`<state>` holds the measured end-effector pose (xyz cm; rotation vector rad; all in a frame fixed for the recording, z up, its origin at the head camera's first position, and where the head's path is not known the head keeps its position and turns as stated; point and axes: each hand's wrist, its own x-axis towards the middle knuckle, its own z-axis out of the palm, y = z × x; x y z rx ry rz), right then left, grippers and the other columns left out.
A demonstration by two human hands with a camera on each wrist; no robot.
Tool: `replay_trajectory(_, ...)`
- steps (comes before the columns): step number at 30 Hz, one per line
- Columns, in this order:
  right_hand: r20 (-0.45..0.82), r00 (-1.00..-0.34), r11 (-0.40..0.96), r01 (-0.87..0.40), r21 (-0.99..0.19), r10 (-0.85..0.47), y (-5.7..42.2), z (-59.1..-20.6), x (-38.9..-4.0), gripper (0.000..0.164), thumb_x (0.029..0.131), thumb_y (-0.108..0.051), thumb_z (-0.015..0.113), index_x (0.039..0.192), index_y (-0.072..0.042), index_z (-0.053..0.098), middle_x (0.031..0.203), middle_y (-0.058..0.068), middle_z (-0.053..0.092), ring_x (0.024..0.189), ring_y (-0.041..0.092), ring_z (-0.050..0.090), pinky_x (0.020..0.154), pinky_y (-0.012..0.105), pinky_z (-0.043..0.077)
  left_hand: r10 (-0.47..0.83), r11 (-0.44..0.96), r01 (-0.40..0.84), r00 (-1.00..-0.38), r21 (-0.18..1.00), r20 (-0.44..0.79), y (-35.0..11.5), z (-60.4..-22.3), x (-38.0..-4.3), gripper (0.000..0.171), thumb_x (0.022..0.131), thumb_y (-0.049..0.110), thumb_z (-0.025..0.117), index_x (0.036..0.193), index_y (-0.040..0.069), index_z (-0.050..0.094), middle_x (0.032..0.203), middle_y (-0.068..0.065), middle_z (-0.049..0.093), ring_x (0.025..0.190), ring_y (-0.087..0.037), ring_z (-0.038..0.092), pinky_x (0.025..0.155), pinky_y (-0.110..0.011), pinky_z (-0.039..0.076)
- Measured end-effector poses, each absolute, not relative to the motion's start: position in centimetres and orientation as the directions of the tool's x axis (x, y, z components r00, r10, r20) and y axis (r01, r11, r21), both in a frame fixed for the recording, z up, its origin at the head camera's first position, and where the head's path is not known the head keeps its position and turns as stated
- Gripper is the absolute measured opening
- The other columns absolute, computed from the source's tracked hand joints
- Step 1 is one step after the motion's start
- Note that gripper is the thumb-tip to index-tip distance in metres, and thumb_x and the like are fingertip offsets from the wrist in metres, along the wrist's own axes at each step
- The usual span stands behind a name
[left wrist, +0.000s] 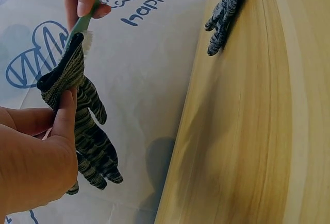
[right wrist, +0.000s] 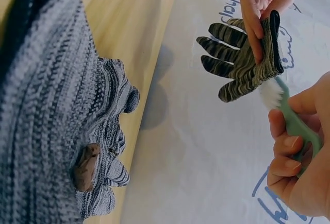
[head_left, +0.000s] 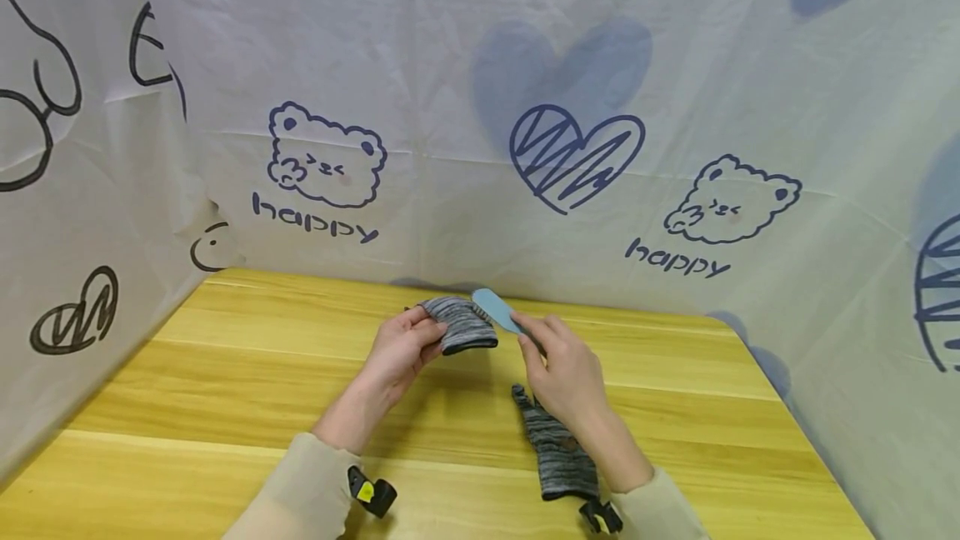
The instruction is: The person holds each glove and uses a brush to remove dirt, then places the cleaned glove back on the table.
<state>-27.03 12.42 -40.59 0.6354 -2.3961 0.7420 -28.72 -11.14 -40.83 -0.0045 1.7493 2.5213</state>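
My left hand (head_left: 405, 346) pinches a grey and black knit glove (head_left: 467, 325) near its black-edged cuff, holding it up over the table. In the right wrist view the glove's fingers (right wrist: 221, 51) hang away from the hand. My right hand (head_left: 564, 367) grips the handle of a light blue-green brush (head_left: 495, 307). Its pale bristles (right wrist: 270, 94) are against the glove by the cuff. A second matching glove (head_left: 558, 452) lies on the table beneath my right forearm, with a brown patch (right wrist: 86, 167) on its knit.
The wood-grain table (head_left: 225, 390) reaches back to a white cloth (head_left: 442, 148) printed with hearts and bears. More of the cloth hangs at both sides. Black straps with clips (head_left: 372, 492) sit at both wrists.
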Motion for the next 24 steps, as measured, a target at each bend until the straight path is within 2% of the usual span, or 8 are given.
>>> replay_trajectory(5, 0.594, -0.766, 0.773, -0.524, -0.358, -0.245, 12.56, -40.59, -27.07, 0.034, 0.103, -0.016, 0.066, 0.136, -0.017, 0.071, 0.107, 0.006, 0.07, 0.066, 0.011, 0.05, 0.049, 0.026, 0.037, 0.059, -0.35, -0.05, -0.998, 0.936, -0.031, -11.12, -40.75, -28.71, 0.039, 0.101, -0.009, 0.054, 0.14, -0.015, 0.05, 0.105, -0.002, 0.071, 0.084, -0.003, 0.065, 0.072, -0.015, 0.055)
replay_trajectory(12, 0.529, -0.828, 0.833, -0.419, -0.36, -0.188, 12.66, -40.35, -27.36, 0.035, 0.105, -0.018, 0.063, 0.138, -0.015, 0.069, 0.109, 0.009, 0.07, 0.065, 0.016, 0.052, 0.049, 0.031, 0.04, 0.061, -0.353, -0.053, -0.998, 0.934, -0.034, -11.15, -40.83, -28.82, 0.04, 0.101, -0.01, 0.053, 0.141, -0.015, 0.05, 0.111, -0.006, 0.07, 0.088, -0.004, 0.067, 0.075, -0.016, 0.056)
replay_trajectory(16, 0.494, -0.854, 0.85, -0.374, -0.371, -0.161, 12.75, -40.28, -27.44, 0.034, 0.106, -0.018, 0.06, 0.14, -0.015, 0.068, 0.104, 0.009, 0.067, 0.064, 0.018, 0.051, 0.05, 0.032, 0.04, 0.067, -0.341, -0.056, -0.997, 0.938, -0.035, -11.13, -40.94, -28.85, 0.043, 0.101, -0.01, 0.053, 0.144, -0.015, 0.048, 0.118, -0.01, 0.069, 0.089, -0.003, 0.067, 0.076, -0.016, 0.056)
replay_trajectory(20, 0.52, -0.838, 0.828, -0.404, -0.389, -0.164, 12.75, -40.29, -27.37, 0.034, 0.108, -0.018, 0.058, 0.141, -0.014, 0.066, 0.1, 0.008, 0.065, 0.064, 0.017, 0.049, 0.051, 0.032, 0.04, 0.074, -0.315, -0.056, -0.997, 0.947, -0.035, -11.15, -41.05, -28.79, 0.045, 0.101, -0.009, 0.053, 0.145, -0.016, 0.046, 0.119, -0.011, 0.069, 0.087, -0.002, 0.065, 0.073, -0.015, 0.055)
replay_trajectory(24, 0.539, -0.814, 0.781, -0.476, -0.405, -0.216, 12.58, -40.28, -27.27, 0.035, 0.108, -0.017, 0.058, 0.142, -0.013, 0.065, 0.105, 0.008, 0.066, 0.069, 0.017, 0.051, 0.055, 0.033, 0.042, 0.081, -0.292, -0.058, -0.996, 0.955, -0.036, -11.2, -41.13, -28.78, 0.046, 0.101, -0.009, 0.053, 0.146, -0.015, 0.046, 0.122, -0.013, 0.069, 0.085, -0.001, 0.063, 0.069, -0.015, 0.053)
